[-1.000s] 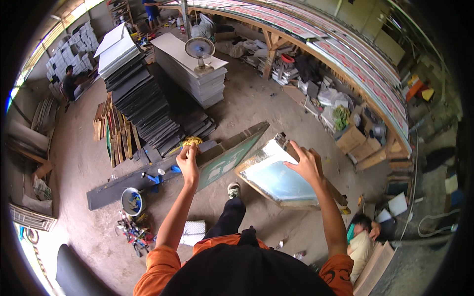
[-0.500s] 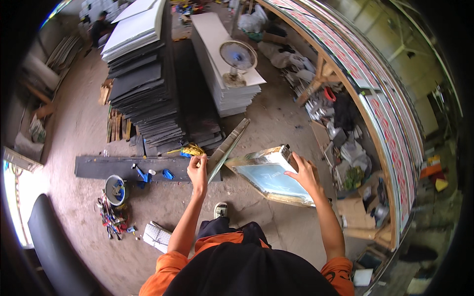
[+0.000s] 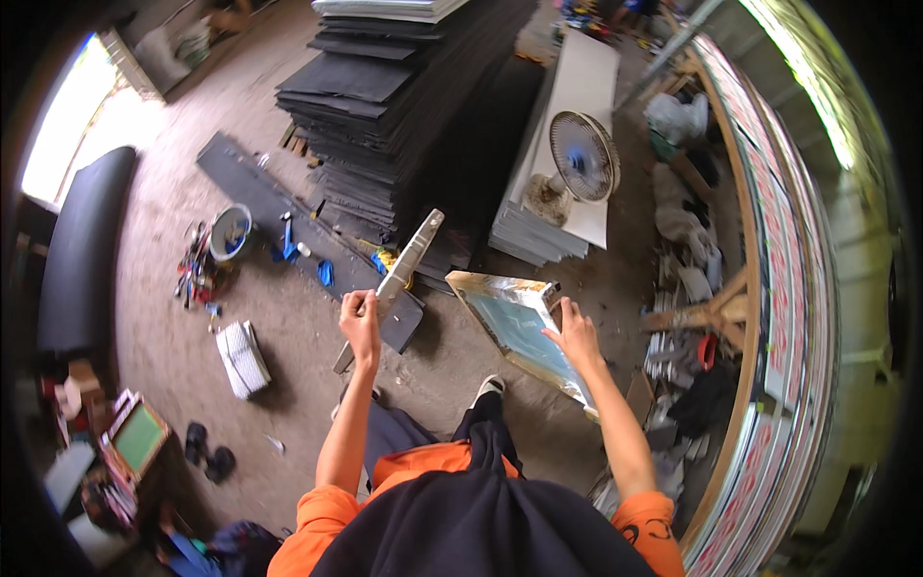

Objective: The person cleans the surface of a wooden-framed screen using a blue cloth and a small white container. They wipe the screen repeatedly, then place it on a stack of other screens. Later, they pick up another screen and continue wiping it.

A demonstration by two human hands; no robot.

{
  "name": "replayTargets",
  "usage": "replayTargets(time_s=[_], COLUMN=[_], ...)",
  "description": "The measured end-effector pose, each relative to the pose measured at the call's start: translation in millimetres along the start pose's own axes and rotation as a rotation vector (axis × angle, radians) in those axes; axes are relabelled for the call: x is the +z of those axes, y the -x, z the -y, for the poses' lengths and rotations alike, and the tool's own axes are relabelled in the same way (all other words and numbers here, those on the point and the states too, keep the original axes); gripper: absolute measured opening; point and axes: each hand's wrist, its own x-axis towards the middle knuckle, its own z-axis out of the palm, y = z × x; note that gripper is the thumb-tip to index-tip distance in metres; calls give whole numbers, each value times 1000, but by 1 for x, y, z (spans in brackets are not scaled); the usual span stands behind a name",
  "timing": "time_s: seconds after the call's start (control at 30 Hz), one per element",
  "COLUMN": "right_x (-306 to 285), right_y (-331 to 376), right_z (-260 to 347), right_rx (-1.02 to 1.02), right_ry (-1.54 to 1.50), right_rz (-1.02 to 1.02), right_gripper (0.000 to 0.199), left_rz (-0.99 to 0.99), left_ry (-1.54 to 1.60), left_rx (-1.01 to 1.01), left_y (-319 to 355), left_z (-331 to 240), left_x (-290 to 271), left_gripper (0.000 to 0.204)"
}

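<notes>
My right hand (image 3: 572, 337) grips the right side of a screen-printing frame (image 3: 511, 325), its wooden sides stained and its mesh pale blue with a faint pattern. That frame is held tilted in the air. In my left hand (image 3: 361, 325) is a long, narrow, stained frame (image 3: 411, 258), turned edge-on so that its face is hidden. The fingers of this hand are closed around its near part. The two frames are apart, with the floor showing between them.
Beyond my hands stand a tall stack of black sheets (image 3: 361, 120) and a white stack bearing a fan (image 3: 582, 159). A dark board (image 3: 255, 192) lies left, near a bucket (image 3: 231, 234) and a folded white cloth (image 3: 242, 359). Wooden racking (image 3: 750, 240) runs along the right.
My view has turned to the left and my feet have shifted. The frame in my left hand is now more edge-on. Both hands keep their hold.
</notes>
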Motion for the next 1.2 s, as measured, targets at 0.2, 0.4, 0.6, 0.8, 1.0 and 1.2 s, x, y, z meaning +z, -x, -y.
replayTargets(time_s=[0.2,0.4,0.6,0.8,1.0,1.2], right_x=[64,138,206,245,279,292], right_y=[-45,-77,-127,-193,-251,-242], right_z=[-65,-100,-127,-124,-144,-137], right_rx=[-229,-304,-112,-106,-146,-210], right_ry=[-4,19,-81,-96,-52,-41], right_rz=[59,141,295,220,5,-152], right_gripper=[63,65,66,75,68,62], left_rz=[-303,-437,-468,-400,-409,-406], left_ry=[36,184,219,176,169,151], left_rx=[-159,-218,-303,-314,-289,-266], left_y=[37,65,65,57,43,40], left_z=[15,24,52,89,110,127], left_x=[27,42,67,95,110,115], left_gripper=[22,23,23,22,21,20])
